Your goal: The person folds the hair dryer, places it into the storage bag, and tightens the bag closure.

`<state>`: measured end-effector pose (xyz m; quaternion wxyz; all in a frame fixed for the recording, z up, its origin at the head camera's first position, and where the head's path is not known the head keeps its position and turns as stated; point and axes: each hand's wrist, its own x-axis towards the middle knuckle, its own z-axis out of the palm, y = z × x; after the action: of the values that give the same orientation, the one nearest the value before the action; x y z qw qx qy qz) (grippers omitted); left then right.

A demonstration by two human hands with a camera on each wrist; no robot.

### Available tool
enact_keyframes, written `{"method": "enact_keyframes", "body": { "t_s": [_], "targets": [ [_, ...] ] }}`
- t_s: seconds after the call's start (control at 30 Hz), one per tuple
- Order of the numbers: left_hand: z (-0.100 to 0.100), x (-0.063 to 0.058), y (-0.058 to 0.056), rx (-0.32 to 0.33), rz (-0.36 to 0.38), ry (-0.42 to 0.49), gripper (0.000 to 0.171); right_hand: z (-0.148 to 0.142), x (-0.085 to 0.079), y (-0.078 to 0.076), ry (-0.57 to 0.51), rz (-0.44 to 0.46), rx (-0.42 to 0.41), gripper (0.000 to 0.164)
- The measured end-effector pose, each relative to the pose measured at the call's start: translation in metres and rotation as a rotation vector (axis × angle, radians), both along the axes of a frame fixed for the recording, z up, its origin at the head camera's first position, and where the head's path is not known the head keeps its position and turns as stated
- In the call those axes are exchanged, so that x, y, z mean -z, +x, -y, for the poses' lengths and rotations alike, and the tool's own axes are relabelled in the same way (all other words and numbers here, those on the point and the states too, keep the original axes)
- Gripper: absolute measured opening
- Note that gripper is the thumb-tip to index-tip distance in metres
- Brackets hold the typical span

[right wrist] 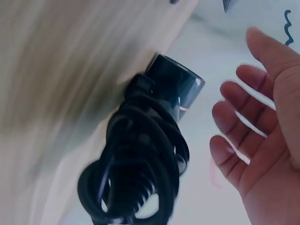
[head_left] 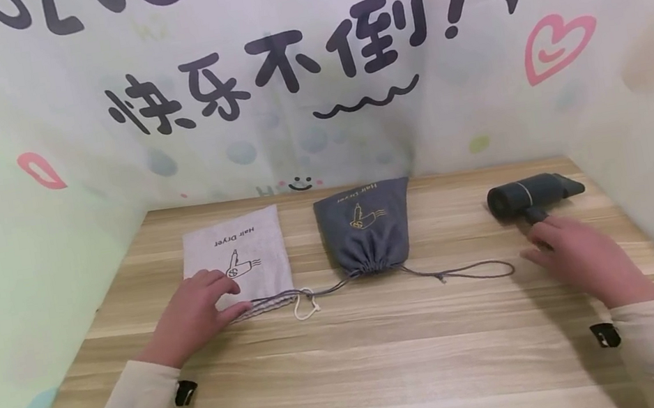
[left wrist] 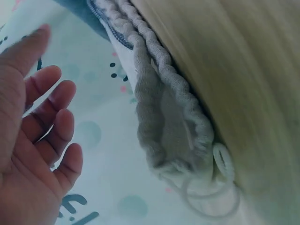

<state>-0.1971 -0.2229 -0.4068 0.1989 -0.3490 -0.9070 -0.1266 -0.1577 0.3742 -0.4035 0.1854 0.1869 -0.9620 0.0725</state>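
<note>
My left hand (head_left: 198,311) hovers over the near left part of a light grey drawstring bag (head_left: 268,258) printed "Hair Dryer". Its fingers are loosely bent and hold nothing. In the left wrist view, the bag's ruffled mouth (left wrist: 146,108) gapes a little, away from the fingertips (left wrist: 65,124). On the right, a black hair dryer (head_left: 537,192) lies with its nozzle pointing right. My right hand (head_left: 589,260) is above its handle, partly hiding it. The right wrist view shows the black cord (right wrist: 115,122) coiled about the handle, with a gap between it and the relaxed fingers.
A dark grey drawstring bag (head_left: 364,241) with a gold dryer print lies at the back middle, its mouth gathered. Its cord loop (head_left: 490,276) stretches right; another cord reaches the light bag's white loop (head_left: 299,314). A printed curtain (head_left: 293,145) stands behind the wooden table (head_left: 391,378).
</note>
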Motion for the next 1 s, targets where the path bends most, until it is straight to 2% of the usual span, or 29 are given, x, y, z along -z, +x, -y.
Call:
{"method": "enact_keyframes", "body": {
  "t_s": [0.17, 0.3, 0.43, 0.57, 0.8, 0.9, 1.0],
  "targets": [
    [0.006, 0.000, 0.003, -0.020, 0.049, 0.071, 0.019, -0.008, -0.012, 0.003, -0.029, 0.096, 0.143, 0.026],
    [0.011, 0.001, 0.005, -0.026, 0.049, 0.067, 0.018, -0.019, -0.013, 0.002, -0.016, 0.166, 0.209, 0.044],
    [0.013, 0.001, 0.006, -0.050, 0.092, 0.057, 0.016, -0.028, -0.010, 0.000, -0.006, 0.226, 0.247, 0.064],
    [0.016, 0.002, 0.008, -0.117, 0.193, 0.025, 0.020, -0.032, -0.007, -0.002, -0.032, 0.316, 0.270, 0.080],
    [0.022, 0.011, 0.005, -0.323, 0.465, -0.038, 0.055, -0.036, -0.002, -0.008, -0.036, 0.439, 0.284, 0.094],
    [0.024, 0.015, 0.002, -0.356, 0.520, -0.038, 0.058, -0.038, 0.001, -0.011, -0.044, 0.471, 0.292, 0.100],
    [0.024, 0.017, 0.000, -0.348, 0.522, -0.060, 0.056, -0.040, 0.003, -0.014, -0.049, 0.494, 0.301, 0.105]
  ]
}}
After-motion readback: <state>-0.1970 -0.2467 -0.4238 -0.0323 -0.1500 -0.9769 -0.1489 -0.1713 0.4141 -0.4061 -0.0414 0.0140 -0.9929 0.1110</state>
